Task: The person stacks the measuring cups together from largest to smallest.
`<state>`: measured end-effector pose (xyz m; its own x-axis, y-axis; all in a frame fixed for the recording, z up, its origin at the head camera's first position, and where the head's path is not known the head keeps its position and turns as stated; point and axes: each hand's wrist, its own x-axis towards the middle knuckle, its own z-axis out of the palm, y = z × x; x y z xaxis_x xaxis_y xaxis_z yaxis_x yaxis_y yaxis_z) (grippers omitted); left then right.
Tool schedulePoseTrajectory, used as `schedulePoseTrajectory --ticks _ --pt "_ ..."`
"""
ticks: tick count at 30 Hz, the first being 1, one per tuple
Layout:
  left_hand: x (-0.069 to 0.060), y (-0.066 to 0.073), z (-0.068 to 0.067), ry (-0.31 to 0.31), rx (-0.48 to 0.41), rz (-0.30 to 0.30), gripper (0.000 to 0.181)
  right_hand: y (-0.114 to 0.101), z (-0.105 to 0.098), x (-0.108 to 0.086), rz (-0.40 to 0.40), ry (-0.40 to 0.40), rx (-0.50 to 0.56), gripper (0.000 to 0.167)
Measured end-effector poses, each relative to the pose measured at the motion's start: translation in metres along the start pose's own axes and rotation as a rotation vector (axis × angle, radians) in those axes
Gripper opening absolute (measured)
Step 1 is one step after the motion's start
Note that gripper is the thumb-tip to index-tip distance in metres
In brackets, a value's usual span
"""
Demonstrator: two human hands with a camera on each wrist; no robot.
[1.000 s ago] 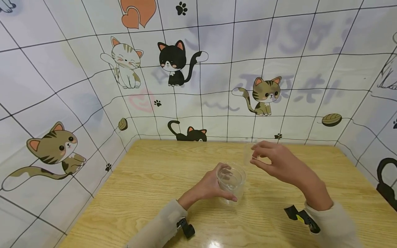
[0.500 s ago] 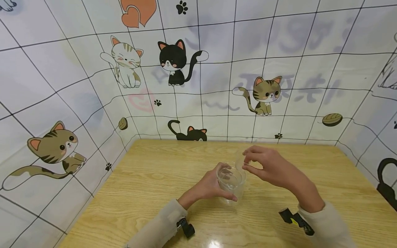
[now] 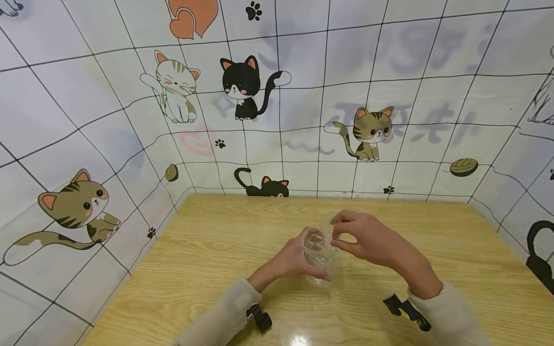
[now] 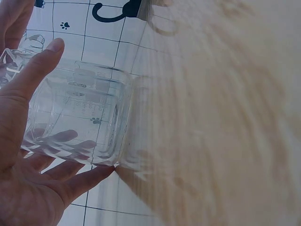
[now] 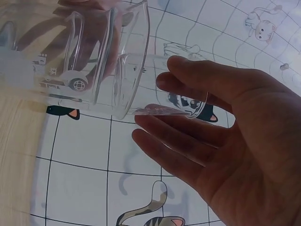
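Upright on the wooden table, a clear jar (image 3: pixel 323 271) with a wide flared mouth is gripped by my left hand (image 3: pixel 293 258). Thumb and fingers lie around its sides. In the left wrist view, faint printed graduation marks show on the jar (image 4: pixel 89 110). My right hand (image 3: pixel 370 240) pinches a smaller clear, cup-like piece (image 5: pixel 153 89) between thumb and fingers. That piece is level with the jar's mouth and seems to reach partly into it; the see-through walls make the exact depth hard to tell.
The wooden table (image 3: pixel 207 259) reaches to a wall covering (image 3: pixel 303 110) printed with cats and grid lines at the back and sides. Dark wrist straps (image 3: pixel 259 318) sit on both light sleeves (image 3: pixel 229 307).
My right hand has moved left and slightly down, bringing the small clear piece from beside the jar to its mouth. My left hand and the jar have stayed in place.
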<state>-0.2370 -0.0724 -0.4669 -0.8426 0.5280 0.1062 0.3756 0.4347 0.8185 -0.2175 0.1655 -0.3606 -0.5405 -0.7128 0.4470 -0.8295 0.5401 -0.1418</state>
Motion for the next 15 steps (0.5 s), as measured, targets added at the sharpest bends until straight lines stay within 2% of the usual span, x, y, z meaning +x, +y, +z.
schedulePoseTrajectory --ticks 8,15 --pt "-0.001 0.0008 -0.0004 -0.012 -0.019 -0.007 0.101 -0.0025 0.0053 0.0014 -0.02 -0.055 0.009 0.012" --pt "-0.0003 0.0011 -0.0004 -0.013 -0.044 -0.009 0.101 -0.0072 0.0065 0.0028 0.014 -0.119 0.043 0.007"
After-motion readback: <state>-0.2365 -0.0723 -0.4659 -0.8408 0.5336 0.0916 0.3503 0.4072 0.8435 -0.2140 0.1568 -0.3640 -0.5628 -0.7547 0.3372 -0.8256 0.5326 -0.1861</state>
